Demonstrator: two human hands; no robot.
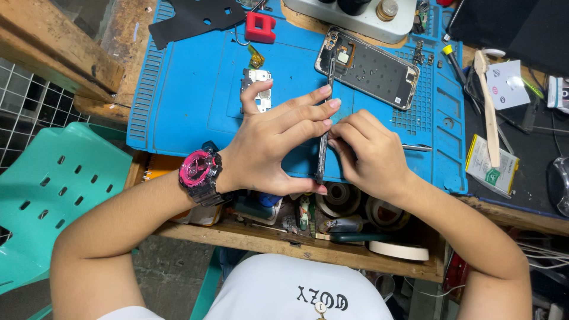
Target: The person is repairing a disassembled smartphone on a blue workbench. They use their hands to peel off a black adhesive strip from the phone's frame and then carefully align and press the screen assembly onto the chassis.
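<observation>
While the left hand (275,142) comes in from about 8 o'clock, it wraps around a thin dark phone part (323,133) that stands on its edge. Its fingers are curled, not flat, and the thumb presses the low end while the fingertips (325,90) hold the top end. The part's long side runs from 12 o'clock down to 6 o'clock, right between the two hands. The right hand (367,153) comes in from about 4 o'clock and is bent closed, with its fingertips pinching the middle of the same part. Both hands touch it, so neither is nearer. All this is over a blue mat (189,89) on the worktop. An open phone shell (370,70) lies at 1 o'clock from the hands.
</observation>
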